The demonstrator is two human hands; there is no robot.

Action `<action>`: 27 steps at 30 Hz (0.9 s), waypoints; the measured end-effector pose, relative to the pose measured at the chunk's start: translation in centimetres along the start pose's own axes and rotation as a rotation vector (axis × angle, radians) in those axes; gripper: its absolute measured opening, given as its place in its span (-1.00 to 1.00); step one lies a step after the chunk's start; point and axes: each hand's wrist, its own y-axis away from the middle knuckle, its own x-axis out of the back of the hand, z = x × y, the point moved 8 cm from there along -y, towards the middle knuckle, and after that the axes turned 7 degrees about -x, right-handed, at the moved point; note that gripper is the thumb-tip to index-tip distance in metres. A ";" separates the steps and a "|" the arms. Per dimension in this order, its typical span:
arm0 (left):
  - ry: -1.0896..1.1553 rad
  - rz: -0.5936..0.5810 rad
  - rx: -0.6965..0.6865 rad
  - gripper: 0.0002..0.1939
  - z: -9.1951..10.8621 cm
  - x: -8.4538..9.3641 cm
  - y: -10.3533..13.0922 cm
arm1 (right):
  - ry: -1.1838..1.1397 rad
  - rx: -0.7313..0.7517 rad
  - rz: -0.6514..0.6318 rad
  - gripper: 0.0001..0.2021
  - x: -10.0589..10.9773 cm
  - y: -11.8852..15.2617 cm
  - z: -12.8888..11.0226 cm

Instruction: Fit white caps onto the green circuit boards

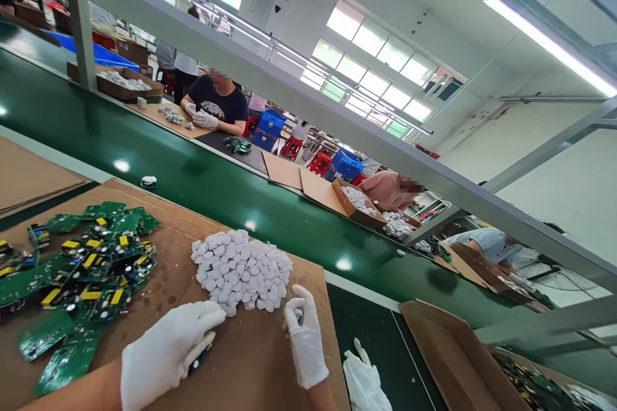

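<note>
My left hand (pixel 173 347), in a white glove, is closed over a small dark piece (pixel 200 359) with a hint of green, perhaps a circuit board; the fingers hide most of it. To its right, my right hand (pixel 306 340), gloved too, has its fingers curled round a small grey-white piece (pixel 299 316). Between and beyond both hands lies a heap of small white rounded pieces (pixel 241 270) on a cardboard sheet (pixel 250 359). At the left, green circuit boards (pixel 96 276) with yellow components are piled on the same sheet.
A green conveyor belt (pixel 207 189) runs behind the cardboard, with one small white-topped piece (pixel 149 181) on it. A white glove (pixel 364 379) lies at lower right; whether a hand fills it, I cannot tell. Beyond stands a cardboard tray (pixel 443 347). Other people work across the belt.
</note>
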 end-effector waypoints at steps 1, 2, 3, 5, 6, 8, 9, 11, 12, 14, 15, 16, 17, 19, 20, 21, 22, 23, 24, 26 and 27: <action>0.060 0.038 0.031 -0.58 -0.4 0.2 0.2 | -0.044 -0.019 -0.019 -0.78 0.0 0.3 -0.2; 0.126 0.085 0.071 -0.50 -1.0 0.5 0.5 | -0.091 -0.038 -0.042 -0.75 -0.2 0.6 -0.4; 0.184 0.131 0.116 -0.44 -1.6 0.9 0.7 | -0.138 -0.057 -0.071 -0.73 -0.5 1.0 -0.6; 0.258 0.182 0.195 -0.39 -2.5 1.8 1.0 | -0.232 -0.095 -0.143 -0.72 -1.6 2.1 -1.1; 0.274 0.168 0.222 -0.39 -2.7 2.1 0.9 | -0.278 -0.114 -0.184 -0.71 -2.2 2.7 -1.4; 0.239 0.052 0.223 -0.46 -2.4 2.4 0.5 | -0.367 -0.147 -0.270 -0.67 -3.7 3.9 -2.2; 0.201 -0.035 0.199 -0.52 -2.0 2.3 0.3 | -0.407 -0.161 -0.312 -0.65 -4.4 4.5 -2.5; 0.092 -0.239 0.107 -0.60 -0.9 1.6 0.0 | -0.481 -0.193 -0.401 -0.58 -5.7 5.6 -3.2; 0.042 -0.329 0.055 -0.59 -0.3 1.1 0.1 | -0.523 -0.219 -0.450 -0.54 -6.4 6.0 -3.5; -0.041 -0.466 -0.016 -0.56 0.5 0.0 0.4 | -0.583 -0.277 -0.547 -0.47 -7.6 6.8 -3.8; -0.071 -0.503 -0.024 -0.57 0.8 -0.4 0.6 | -0.589 -0.300 -0.586 -0.45 -8.2 7.1 -3.8; -0.085 -0.512 -0.002 -0.58 0.9 -0.7 0.7 | -0.577 -0.309 -0.613 -0.45 -8.6 7.3 -3.8; -0.096 -0.515 0.036 -0.60 0.9 -0.9 0.7 | -0.556 -0.301 -0.626 -0.46 -9.0 7.3 -3.7; -0.126 -0.526 0.127 -0.52 0.8 -1.0 0.8 | -0.517 -0.260 -0.635 -0.48 -9.4 7.3 -3.6; -0.142 -0.535 0.174 -0.43 0.8 -1.0 0.8 | -0.515 -0.240 -0.636 -0.48 -9.6 7.3 -3.5; -0.161 -0.547 0.215 -0.36 0.8 -0.9 0.8 | -0.518 -0.224 -0.633 -0.48 -9.7 7.3 -3.5; -0.179 -0.558 0.245 -0.32 0.9 -0.8 0.7 | -0.519 -0.216 -0.624 -0.49 -9.7 7.3 -3.4; -0.197 -0.567 0.267 -0.33 1.0 -0.7 0.6 | -0.520 -0.218 -0.603 -0.51 -9.6 7.2 -3.3; -0.212 -0.574 0.280 -0.38 1.1 -0.5 0.4 | -0.525 -0.223 -0.572 -0.53 -9.4 7.2 -3.2; -0.229 -0.575 0.285 -0.50 1.4 -0.3 0.1 | -0.573 -0.228 -0.497 -0.58 -8.9 7.1 -3.2; -0.231 -0.570 0.283 -0.53 1.5 -0.3 0.0 | -0.612 -0.223 -0.468 -0.59 -8.7 7.2 -3.3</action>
